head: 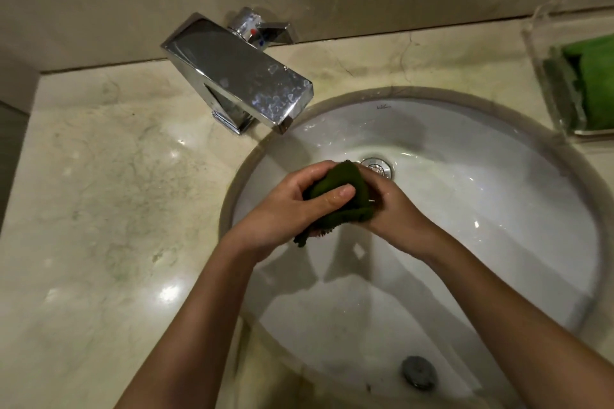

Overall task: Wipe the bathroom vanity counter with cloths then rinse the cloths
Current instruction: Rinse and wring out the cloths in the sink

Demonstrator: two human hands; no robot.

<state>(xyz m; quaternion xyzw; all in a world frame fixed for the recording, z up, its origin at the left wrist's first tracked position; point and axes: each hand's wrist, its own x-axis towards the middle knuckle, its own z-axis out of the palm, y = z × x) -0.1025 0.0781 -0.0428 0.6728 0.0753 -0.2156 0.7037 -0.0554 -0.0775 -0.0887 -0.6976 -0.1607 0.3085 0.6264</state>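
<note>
dark green cloth (339, 196) is balled up just above and on the near side of the sink drain (377, 167), with left hand (289, 209) and right hand (395, 206) both clamped round it, guessing so the squeezed-out water runs straight down it, not onto the counter (99, 209)

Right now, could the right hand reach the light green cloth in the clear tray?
Probably yes. Only basin and counter lie between the right hand and the light green cloth in the clear tray. But it grips the dark cloth with the left hand, so it must let go first.
</note>
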